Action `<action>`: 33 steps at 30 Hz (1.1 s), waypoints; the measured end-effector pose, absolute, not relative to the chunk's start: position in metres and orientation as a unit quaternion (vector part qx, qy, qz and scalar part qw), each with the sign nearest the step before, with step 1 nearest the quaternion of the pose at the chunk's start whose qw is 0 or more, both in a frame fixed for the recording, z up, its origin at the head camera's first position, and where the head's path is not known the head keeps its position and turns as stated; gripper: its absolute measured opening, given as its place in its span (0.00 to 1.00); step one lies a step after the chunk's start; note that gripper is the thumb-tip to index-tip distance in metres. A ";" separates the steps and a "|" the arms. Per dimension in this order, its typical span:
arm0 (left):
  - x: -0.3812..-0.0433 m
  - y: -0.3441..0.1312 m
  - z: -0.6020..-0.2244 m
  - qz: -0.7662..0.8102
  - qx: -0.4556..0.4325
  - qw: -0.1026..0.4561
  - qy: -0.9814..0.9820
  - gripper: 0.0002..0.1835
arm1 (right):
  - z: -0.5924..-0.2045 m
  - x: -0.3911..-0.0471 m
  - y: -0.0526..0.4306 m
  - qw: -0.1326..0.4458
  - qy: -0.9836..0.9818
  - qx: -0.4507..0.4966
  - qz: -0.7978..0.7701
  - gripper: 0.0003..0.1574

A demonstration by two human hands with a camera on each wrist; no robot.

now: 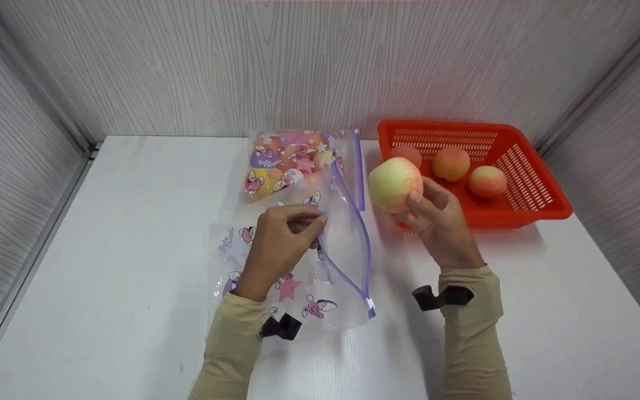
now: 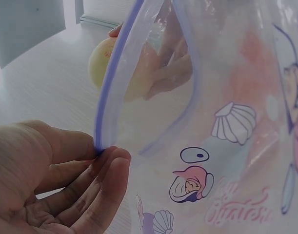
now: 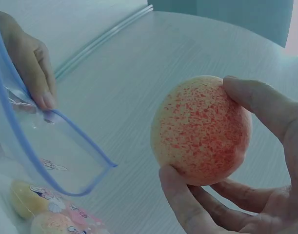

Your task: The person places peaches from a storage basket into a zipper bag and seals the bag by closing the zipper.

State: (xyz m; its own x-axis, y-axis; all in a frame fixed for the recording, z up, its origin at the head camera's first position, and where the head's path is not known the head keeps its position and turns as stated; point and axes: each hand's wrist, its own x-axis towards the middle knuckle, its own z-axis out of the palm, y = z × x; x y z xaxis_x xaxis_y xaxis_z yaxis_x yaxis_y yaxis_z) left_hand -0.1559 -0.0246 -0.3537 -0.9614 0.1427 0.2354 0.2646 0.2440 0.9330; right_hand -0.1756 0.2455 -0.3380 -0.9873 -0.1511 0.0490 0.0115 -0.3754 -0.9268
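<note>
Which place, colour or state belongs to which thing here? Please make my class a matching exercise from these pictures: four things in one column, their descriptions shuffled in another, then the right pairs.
Things
1. Left hand
2. Right hand
3. Basket
4. Filled bag

Descriptions
A. Holding a single fruit
B. Left of the basket, partly behind the open bag
C. Pinching the open bag's edge
D. Red, with three fruits inside

Right pairs
1-C, 2-A, 3-D, 4-B
</note>
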 end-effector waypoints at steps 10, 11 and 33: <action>-0.156 -0.026 -0.352 -0.606 -0.135 0.060 -0.782 0.07 | -0.334 -0.173 0.228 0.120 0.637 -0.104 -0.755 0.33; -0.156 -0.026 -0.352 -0.607 -0.136 0.061 -0.781 0.07 | -0.334 -0.173 0.227 0.123 0.654 -0.109 -0.739 0.33; -0.154 -0.020 -0.352 -0.606 -0.145 0.068 -0.779 0.07 | -0.341 -0.171 0.226 0.137 0.784 -0.123 -0.593 0.36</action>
